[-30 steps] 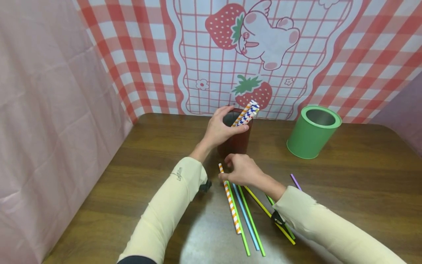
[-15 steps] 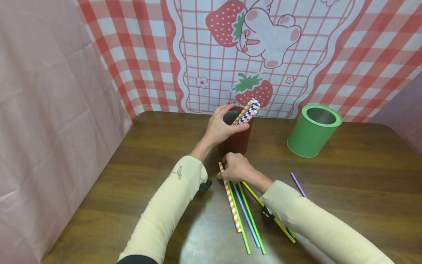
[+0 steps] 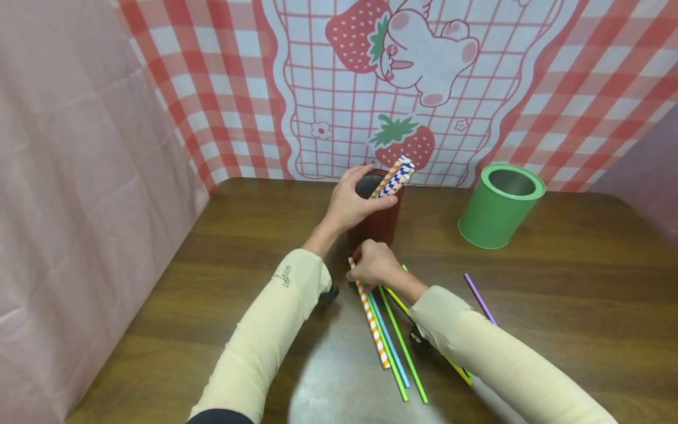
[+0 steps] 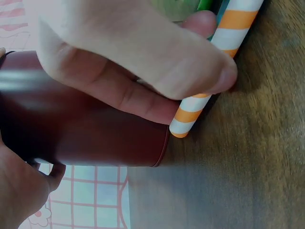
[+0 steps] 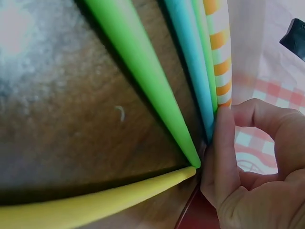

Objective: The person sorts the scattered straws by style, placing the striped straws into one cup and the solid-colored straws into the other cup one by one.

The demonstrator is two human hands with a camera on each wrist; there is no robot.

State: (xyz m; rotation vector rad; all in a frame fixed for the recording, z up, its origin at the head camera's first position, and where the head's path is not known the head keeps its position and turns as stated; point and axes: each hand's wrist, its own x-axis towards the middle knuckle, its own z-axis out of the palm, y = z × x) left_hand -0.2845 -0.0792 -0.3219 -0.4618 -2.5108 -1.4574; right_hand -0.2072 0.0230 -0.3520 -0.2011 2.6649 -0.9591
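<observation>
My left hand [image 3: 346, 206] grips the dark red cup [image 3: 380, 227] at its rim, with the thumb on the near side. Several patterned paper straws [image 3: 393, 179] lean out of that cup. Just in front of the cup, my right hand [image 3: 375, 264] pinches an orange-and-white striped straw [image 3: 374, 328] near its far end. In the left wrist view the thumb lies across this striped straw [image 4: 188, 115], with a finger behind it. Beside it lie a light blue straw [image 5: 190, 62] and green straws [image 5: 147, 81], their far ends partly hidden by the right hand.
A green can [image 3: 488, 215] stands at the back right of the wooden table [image 3: 572, 282]. The yellow straw [image 3: 462, 374] runs under the right forearm, and a purple straw [image 3: 478, 296] lies farther right. A checked cloth [image 3: 233, 100] hangs behind.
My right hand has moved slightly left and closed on the striped straw's end. The near ends of the left green and blue straws have shifted a little. The left hand keeps its hold on the cup.
</observation>
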